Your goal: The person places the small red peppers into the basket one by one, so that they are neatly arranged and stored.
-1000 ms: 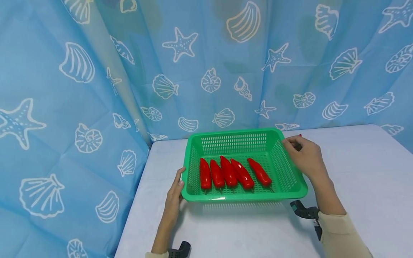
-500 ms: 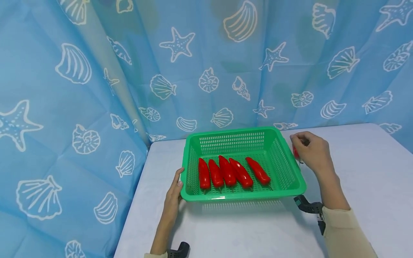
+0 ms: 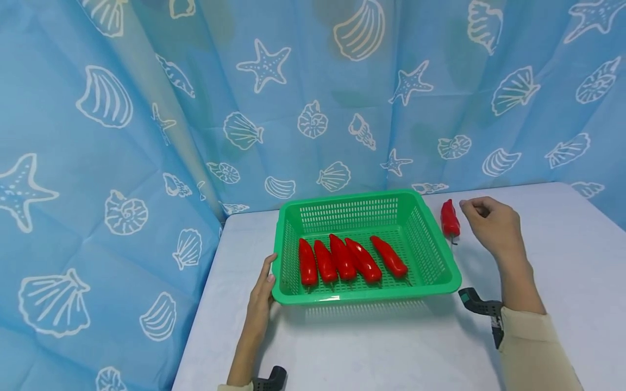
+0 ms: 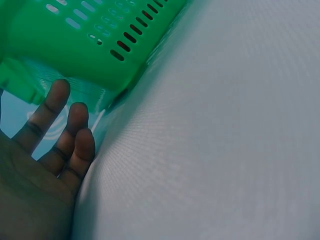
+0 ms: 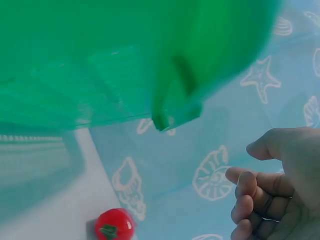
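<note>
A green plastic basket [image 3: 364, 296] with slotted walls stands on the white-covered table. Several red chili peppers [image 3: 342, 258] lie inside it, side by side, stems toward the near rim. My left hand [image 3: 261, 298] rests at the basket's left side, fingertips at the rim; in the left wrist view its fingers [image 4: 59, 95] are loosely extended beside the green wall. Outside the basket, to its right, another red chili pepper [image 3: 450, 220] lies on the table. Just right of that pepper is my right hand [image 3: 494, 225], fingers loosely curled with nothing between them, apart from pepper and basket.
A blue curtain [image 3: 293, 98] with white shells and starfish hangs behind and to the left of the table. The table's white cloth [image 3: 371, 347] extends in front of the basket and out to the right. Each wrist wears a black camera mount [image 3: 481, 307].
My right hand has moved right, away from the basket's right rim and off the outside pepper, which now shows fully. The left hand stays at the basket. The head view has shifted slightly.
</note>
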Demonstrator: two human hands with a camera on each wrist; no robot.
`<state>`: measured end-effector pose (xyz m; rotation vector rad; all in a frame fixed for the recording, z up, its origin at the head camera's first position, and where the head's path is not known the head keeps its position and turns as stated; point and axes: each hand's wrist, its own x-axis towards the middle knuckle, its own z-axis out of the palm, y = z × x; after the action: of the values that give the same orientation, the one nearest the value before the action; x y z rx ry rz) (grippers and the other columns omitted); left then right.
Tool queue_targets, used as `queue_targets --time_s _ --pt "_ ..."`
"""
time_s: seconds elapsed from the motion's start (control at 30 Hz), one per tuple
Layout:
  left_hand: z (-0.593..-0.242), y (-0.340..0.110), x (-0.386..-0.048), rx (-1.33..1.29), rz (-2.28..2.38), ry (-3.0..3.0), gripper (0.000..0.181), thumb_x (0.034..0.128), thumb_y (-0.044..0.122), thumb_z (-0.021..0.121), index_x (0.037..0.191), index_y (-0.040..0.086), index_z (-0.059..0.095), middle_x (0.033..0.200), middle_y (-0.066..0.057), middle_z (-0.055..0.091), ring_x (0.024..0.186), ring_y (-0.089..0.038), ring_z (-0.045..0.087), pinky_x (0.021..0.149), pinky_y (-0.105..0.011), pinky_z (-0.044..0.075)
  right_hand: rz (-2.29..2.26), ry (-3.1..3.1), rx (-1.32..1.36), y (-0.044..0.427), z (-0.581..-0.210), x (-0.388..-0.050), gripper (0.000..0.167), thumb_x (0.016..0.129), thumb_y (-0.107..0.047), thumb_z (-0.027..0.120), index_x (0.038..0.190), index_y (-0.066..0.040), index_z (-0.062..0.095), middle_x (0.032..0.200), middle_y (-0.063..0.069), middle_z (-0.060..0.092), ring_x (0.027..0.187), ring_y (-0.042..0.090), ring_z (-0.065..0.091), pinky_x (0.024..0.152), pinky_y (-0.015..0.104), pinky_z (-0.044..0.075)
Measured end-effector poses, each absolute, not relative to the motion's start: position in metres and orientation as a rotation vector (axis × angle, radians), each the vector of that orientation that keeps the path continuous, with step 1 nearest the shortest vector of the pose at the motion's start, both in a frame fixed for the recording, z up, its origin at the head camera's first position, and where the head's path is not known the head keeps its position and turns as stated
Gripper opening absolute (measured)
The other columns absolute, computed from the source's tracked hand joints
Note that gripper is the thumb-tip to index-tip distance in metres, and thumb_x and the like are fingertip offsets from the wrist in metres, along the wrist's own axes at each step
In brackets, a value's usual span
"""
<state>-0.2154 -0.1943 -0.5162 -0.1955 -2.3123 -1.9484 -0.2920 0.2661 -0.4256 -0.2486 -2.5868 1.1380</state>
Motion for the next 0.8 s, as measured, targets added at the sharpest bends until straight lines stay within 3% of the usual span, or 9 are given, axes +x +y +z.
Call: queue_targets --time_s 0.23,0.5,0.8 --pt "-0.516 -0.195 -0.216 -0.173 -1.97 -2.317 0.045 0.1075 0.046 0.032 0.152 0.042 0.037 0.154 0.002 0.039 0.122 -0.024 0.052 0.094 -0.041 0.046 1.104 -2.627 -0.241 0.27 -0.437 -0.304 0.057 0.103 -0.044 0.044 0.124 0.006 0.061 0.11 0.026 0.059 0.099 0.04 0.052 0.072 0.048 0.047" --pt "-0.515 -0.195 -0.216 -0.193 -1.935 -2.32 0.045 0.1077 0.045 0.031 0.152 0.041 0.037 0.156 0.003 0.035 0.131 -0.023 0.044 0.103 -0.052 0.037 1.108 -2.679 -0.275 0.282 -0.46 -0.318 0.064 0.102 -0.05 0.044 0.122 0.009 0.061 0.103 0.023 0.058 0.089 0.034 0.052 0.065 0.039 0.044" --pt "-0.515 -0.194 -0.215 -0.198 -1.936 -2.324 0.046 0.107 0.047 0.032 0.152 0.041 0.037 0.158 0.005 0.033 0.137 -0.022 0.04 0.107 -0.055 0.033 1.11 -2.712 -0.325 0.285 -0.484 -0.325 0.069 0.099 -0.056 0.047 0.119 0.009 0.059 0.098 0.022 0.059 0.081 0.032 0.053 0.056 0.034 0.044"
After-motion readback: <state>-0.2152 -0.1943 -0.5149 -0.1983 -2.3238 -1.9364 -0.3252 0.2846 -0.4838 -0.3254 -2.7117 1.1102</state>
